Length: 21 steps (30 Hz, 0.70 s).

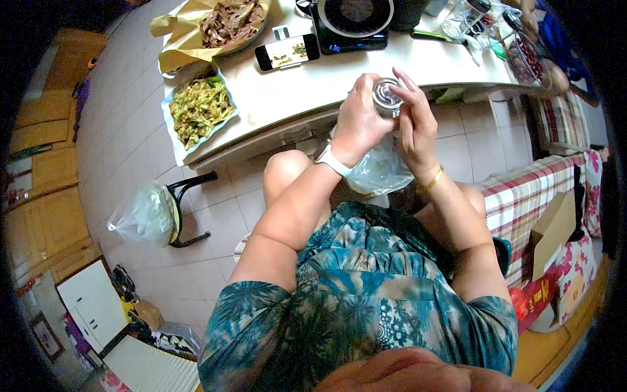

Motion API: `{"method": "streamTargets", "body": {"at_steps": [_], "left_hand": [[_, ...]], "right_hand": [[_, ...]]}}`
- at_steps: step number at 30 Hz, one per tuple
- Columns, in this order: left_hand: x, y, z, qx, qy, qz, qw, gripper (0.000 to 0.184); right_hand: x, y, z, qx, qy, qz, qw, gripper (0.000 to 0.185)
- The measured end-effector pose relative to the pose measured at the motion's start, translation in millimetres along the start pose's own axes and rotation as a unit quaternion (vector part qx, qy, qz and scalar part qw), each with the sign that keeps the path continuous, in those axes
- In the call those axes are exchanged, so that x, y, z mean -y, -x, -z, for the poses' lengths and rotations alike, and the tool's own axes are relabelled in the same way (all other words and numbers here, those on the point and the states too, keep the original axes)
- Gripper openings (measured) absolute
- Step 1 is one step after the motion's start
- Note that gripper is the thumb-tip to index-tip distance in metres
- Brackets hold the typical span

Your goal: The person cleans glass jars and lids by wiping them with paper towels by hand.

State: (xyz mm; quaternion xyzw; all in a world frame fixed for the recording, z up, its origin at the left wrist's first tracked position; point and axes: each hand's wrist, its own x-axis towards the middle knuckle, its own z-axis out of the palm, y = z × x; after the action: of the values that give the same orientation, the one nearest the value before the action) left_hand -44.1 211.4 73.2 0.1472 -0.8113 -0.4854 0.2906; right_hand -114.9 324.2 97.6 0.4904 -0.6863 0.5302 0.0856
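My left hand (362, 117), with a white watch on its wrist, is wrapped round the left side of a clear glass-like container (387, 95) with a round, ringed top. On the container's right side, my right hand (416, 117) touches it with bent fingers, a gold bracelet at the wrist. Both hands are in front of the table's edge. Below them a clear plastic bag (379, 171) hangs between my knees; what it holds is hard to make out.
The white table (274, 98) bears a tray of green shredded vegetables (199, 111), dark food on brown paper (228, 25), a phone (287, 52) and a cooktop (353, 46). Another person's hand (556, 77) is beside a container of red fruit (528, 62). A bagged stool (153, 212) stands left.
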Motion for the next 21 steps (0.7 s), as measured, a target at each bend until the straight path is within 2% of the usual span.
{"method": "streamTargets", "body": {"at_steps": [1,2,3,4,6,7,8,9,11,12,13,15,16,18,19,21], "left_hand": [[-2,-1,2,-0.012,-0.018,-0.024,0.999,0.068],[-6,1,6,0.022,0.011,-0.038,0.999,0.068],[-13,3,5,0.031,-0.005,-0.067,0.997,0.068],[-13,5,3,0.034,-0.024,-0.088,0.995,0.069],[-15,7,0,0.040,-0.041,-0.109,0.992,0.070],[-15,7,-1,0.039,-0.055,-0.082,0.994,0.070],[-16,6,-1,0.036,-0.069,-0.055,0.995,0.070],[-15,5,-1,0.037,-0.068,-0.056,0.995,0.070],[-14,5,-1,0.021,-0.070,-0.053,0.996,0.063],[-8,4,1,0.037,-0.035,-0.043,0.998,0.059],[-3,4,1,0.038,-0.036,-0.044,0.998,0.059],[0,4,-1,0.030,-0.054,-0.028,0.998,0.057],[-1,1,1,0.044,-0.042,-0.039,0.997,0.061],[-8,1,-1,0.039,-0.053,-0.057,0.996,0.065],[-11,2,-1,0.033,-0.064,-0.074,0.995,0.068],[-8,3,-1,0.028,-0.091,-0.105,0.990,0.075]], "right_hand": [[-7,-1,2,0.000,0.002,-0.003,1.000,0.029],[-19,-5,6,0.011,-0.164,-0.106,0.981,0.030],[-28,-10,9,0.022,-0.325,-0.203,0.923,0.031],[-36,-14,13,0.049,-0.365,-0.275,0.888,0.034],[-41,-13,13,0.033,-0.363,-0.297,0.883,0.033],[-40,-13,13,0.022,-0.362,-0.319,0.876,0.033],[-38,-14,16,0.001,-0.234,-0.247,0.941,0.032],[-28,-19,25,-0.011,0.003,-0.102,0.995,0.035],[-14,-13,26,0.028,0.045,0.028,0.998,0.045],[2,-12,21,0.086,-0.021,0.007,0.996,0.051],[6,-12,14,0.104,0.023,0.053,0.993,0.051],[0,-15,18,0.105,0.061,0.050,0.991,0.041],[-3,-17,21,0.105,0.062,0.050,0.991,0.041],[-8,-21,25,0.096,0.049,0.010,0.994,0.030],[-14,-23,27,0.050,0.029,-0.012,0.998,0.018],[-40,-21,35,-0.020,-0.041,-0.141,0.989,0.015]]}}
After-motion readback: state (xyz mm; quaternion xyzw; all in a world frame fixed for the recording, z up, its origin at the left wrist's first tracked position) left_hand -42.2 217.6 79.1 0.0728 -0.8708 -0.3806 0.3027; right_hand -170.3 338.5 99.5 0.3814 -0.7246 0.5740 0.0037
